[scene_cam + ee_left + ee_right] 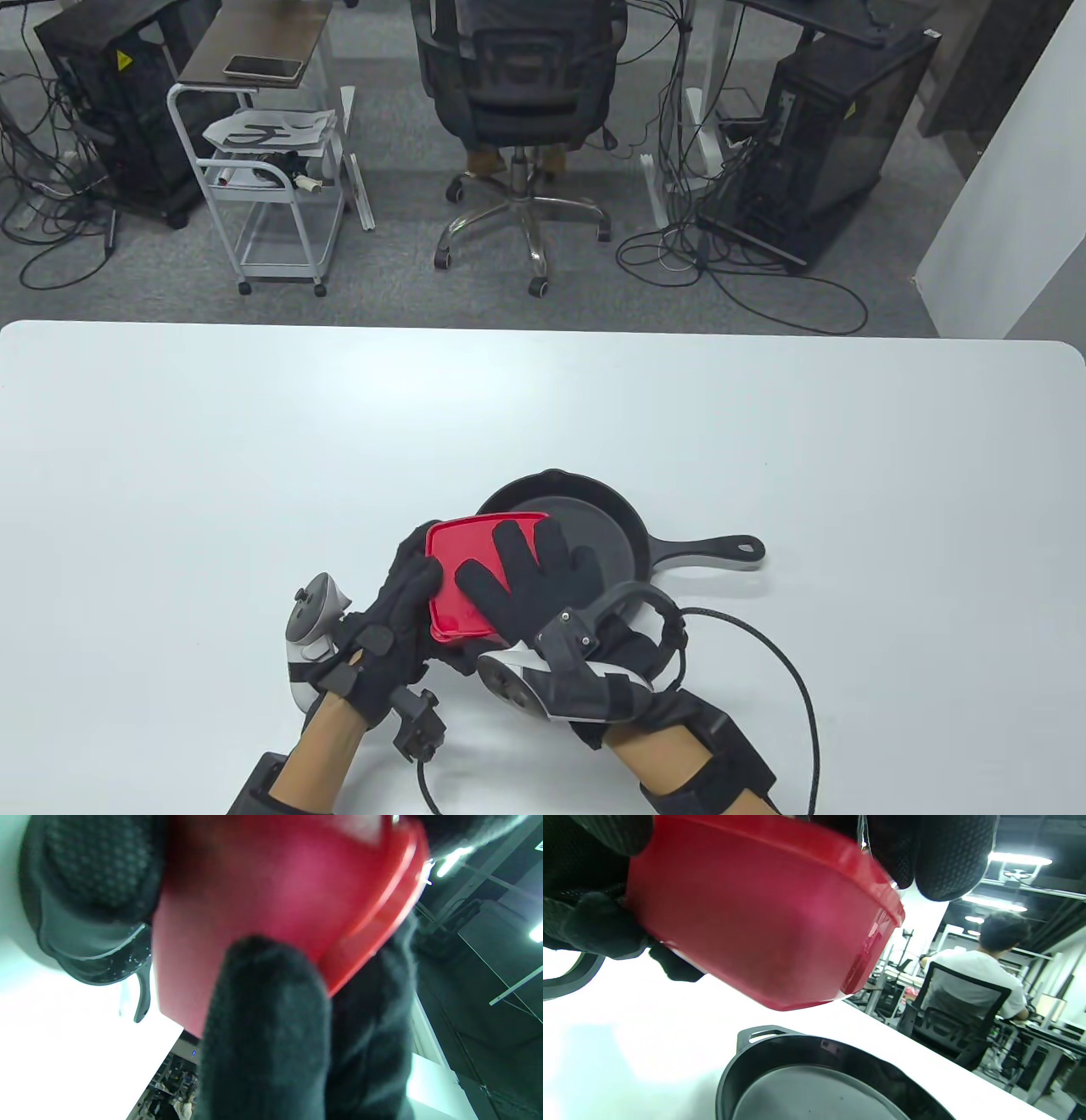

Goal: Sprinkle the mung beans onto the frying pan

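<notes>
Beans are nowhere visible yet; they are presumably sealed inside the red box (462,586), which both hands hold in the air over the near left edge of the frying pan (594,543). The left hand (399,611) grips the box's left side and base, fingers curled around its edge. The right hand (530,577) lies flat and spread across the red lid (458,552), fingertips reaching toward the far rim. In the right wrist view the box (763,916) hangs tilted above the pan (814,1082), whose dark floor shows no beans.

The step in hand looks like opening the box, and to do it well the left hand should carry the weight and keep the base level while the right shifts from a flat palm to a pinch at one lid corner, peeling upward rather than pulling sideways. A sudden release could toss beans onto the white table (254,441). Once the lid is off, it is best to tip the box gently over the pan's middle, not its rim, and shake lightly so the beans scatter instead of landing in a heap. The pan's handle (713,550) points right, clear of both hands.
</notes>
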Available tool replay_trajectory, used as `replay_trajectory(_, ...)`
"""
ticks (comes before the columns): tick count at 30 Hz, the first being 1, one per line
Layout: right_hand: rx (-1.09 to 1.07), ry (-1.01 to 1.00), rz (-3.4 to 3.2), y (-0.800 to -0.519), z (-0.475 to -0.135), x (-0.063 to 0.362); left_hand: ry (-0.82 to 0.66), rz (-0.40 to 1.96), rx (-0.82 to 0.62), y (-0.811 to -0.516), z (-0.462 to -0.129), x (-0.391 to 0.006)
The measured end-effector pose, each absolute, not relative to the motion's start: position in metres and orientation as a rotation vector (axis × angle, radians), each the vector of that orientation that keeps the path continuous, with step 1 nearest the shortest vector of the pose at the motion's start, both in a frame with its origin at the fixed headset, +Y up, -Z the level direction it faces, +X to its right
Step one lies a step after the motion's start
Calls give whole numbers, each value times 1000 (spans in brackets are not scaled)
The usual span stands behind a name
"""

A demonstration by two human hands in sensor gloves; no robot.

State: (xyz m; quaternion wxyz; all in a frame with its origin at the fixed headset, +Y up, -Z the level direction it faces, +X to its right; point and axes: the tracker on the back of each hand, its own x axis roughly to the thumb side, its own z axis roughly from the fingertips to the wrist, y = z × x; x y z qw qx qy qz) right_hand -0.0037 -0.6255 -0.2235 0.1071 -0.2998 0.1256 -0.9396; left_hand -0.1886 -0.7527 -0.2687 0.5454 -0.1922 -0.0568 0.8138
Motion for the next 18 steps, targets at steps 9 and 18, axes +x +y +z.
replay_trajectory(9,-829,559,-2928,-644,-224,-2,-130,2011,-506,-754,-263,-182)
replay_trajectory(18,-864,731,-3035,-651,-217,2,-225,2121,-508,-754,-258,-167)
